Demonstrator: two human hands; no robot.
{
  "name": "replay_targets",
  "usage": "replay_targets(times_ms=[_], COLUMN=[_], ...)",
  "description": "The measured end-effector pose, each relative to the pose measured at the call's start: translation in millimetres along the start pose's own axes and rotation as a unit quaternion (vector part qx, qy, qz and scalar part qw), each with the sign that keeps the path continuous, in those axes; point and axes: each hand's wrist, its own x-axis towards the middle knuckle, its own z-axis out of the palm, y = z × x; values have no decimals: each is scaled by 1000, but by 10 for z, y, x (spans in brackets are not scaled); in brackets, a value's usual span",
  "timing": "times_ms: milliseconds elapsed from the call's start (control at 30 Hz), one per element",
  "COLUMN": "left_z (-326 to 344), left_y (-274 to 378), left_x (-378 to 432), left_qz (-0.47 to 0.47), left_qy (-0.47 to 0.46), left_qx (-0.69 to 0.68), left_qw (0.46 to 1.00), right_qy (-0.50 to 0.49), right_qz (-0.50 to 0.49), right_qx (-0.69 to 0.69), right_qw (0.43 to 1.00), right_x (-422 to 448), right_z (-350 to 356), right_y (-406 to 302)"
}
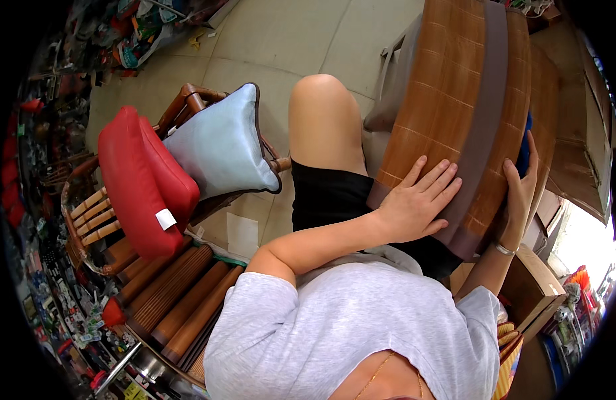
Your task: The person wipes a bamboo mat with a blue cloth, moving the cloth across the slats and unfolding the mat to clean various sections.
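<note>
A brown bamboo-slat mat (445, 90) with pale stitching and a grey-purple cloth band (490, 95) stretches away in front of me, its near end over my lap. My left hand (415, 202) lies flat on its near end, fingers spread. At the mat's right edge is my right hand (522, 187), with a bracelet on the wrist. Its thumb rests on the slats and a finger points up past the edge; the other fingers are largely hidden. Something blue (526, 145) shows between this edge and another brown layer (545, 100) behind it.
Left stands a bamboo chair (190, 97) with a light-blue pillow (220, 145); red cushions (142, 190) lie beside it. Several rolled brown mats (183, 290) stand lower left. Cardboard boxes (528, 285) are at right. Packed goods (52, 270) line the left side; pale floor tiles (268, 45) lie ahead.
</note>
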Motion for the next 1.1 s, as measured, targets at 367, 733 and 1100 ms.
replay_targets(times_ms=[367,733,1100], left_z=[-522,-443,-755], left_y=[-951,-1470,-976], left_x=[-812,-197,-798], left_qz=[-180,-45,-19], left_qy=[36,-158,-156], left_qx=[178,448,239], left_qw=[967,879,958], right_qy=[13,5,18], right_qz=[-18,-24,-34], right_qx=[-36,-67,-71], right_qw=[999,997,997], right_x=[-47,-57,-61], right_z=[154,170,152], right_y=[-70,-29,1])
